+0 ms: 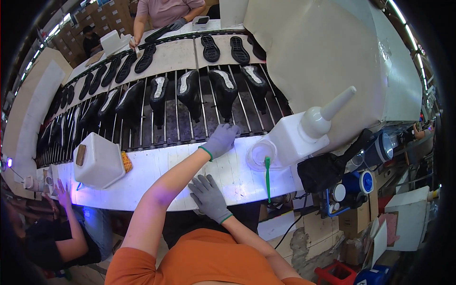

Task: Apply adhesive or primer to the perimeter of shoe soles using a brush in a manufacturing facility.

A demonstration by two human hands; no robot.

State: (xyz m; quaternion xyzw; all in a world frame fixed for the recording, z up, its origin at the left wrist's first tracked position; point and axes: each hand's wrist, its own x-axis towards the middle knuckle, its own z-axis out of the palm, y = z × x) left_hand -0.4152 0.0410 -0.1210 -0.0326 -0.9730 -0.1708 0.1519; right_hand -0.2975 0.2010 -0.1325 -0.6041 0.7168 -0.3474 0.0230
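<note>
My left hand (221,141), in a grey glove with a green cuff, reaches to the near edge of the roller conveyor (172,129). Its fingers are loosely bent just below the narrow end of a black lasted shoe upper (224,95); whether they touch it is unclear, and I see nothing in them. That upper lies bottom up with a white strip along it, among several like it. Gloved the same way, my right hand (209,198) is open with fingers spread at the table's (166,168) near edge. Black soles (210,49) lie on the board beyond.
A white jug (299,137) with a cone nozzle and a tub (260,154) holding a green-handled brush (268,178) stand right. Left is a white container (98,161). A co-worker (168,12) brushes a sole across the line; another person (64,235) sits at left.
</note>
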